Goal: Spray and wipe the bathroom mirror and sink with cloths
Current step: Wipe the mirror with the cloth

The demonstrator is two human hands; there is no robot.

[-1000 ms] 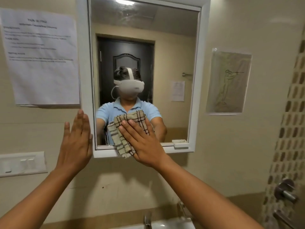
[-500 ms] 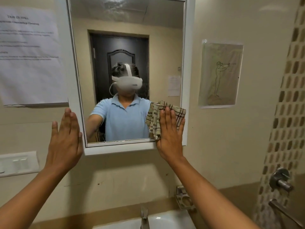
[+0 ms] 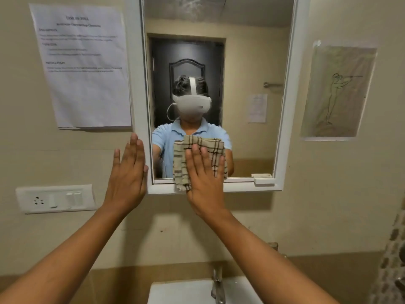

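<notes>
A white-framed mirror (image 3: 293, 88) hangs on the beige wall. My right hand (image 3: 205, 183) presses a beige checked cloth (image 3: 182, 159) flat against the lower middle of the glass, and the cloth hangs over the bottom frame. My left hand (image 3: 128, 178) lies flat and open on the wall at the mirror's lower left corner, its fingers touching the frame. The white sink (image 3: 175, 292) and its metal tap (image 3: 218, 286) show at the bottom edge. Streaks mark the top of the glass.
A printed sheet (image 3: 81, 69) is taped left of the mirror, a drawing (image 3: 337, 91) right of it. A white switch and socket plate (image 3: 54, 199) sits low left. Mosaic tiles (image 3: 392, 260) run down the right edge. A small white block (image 3: 264, 179) rests on the frame's lower right.
My right hand has slid the cloth from the mirror's lower right corner back left to the lower middle. My left hand stays flat on the wall by the frame.
</notes>
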